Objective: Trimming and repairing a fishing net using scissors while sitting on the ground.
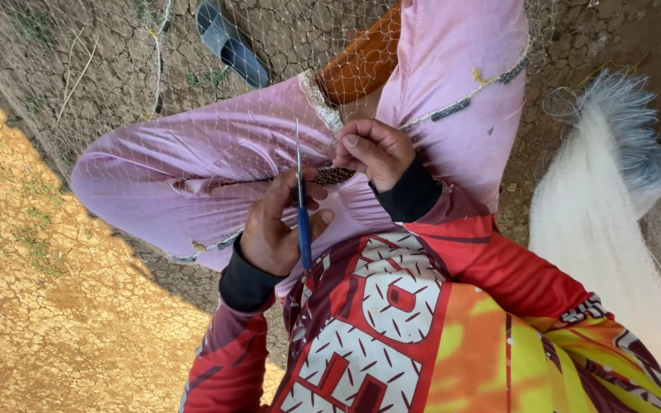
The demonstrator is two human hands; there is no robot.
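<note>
Two hands: both busy over lap
L hand [273, 226]: grips blue needle [302, 206] upright, tip toward mesh
R hand [375, 149]: pinches fishing net [216, 145] taut w/ dark float [333, 176]

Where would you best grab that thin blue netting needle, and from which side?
Grip the thin blue netting needle on its blue lower shaft, where the left hand already wraps it. Come from the left: the needle stands nearly upright, its bare point faces away from the body, and the right hand pinching the fine mesh net crowds the other side.
</note>
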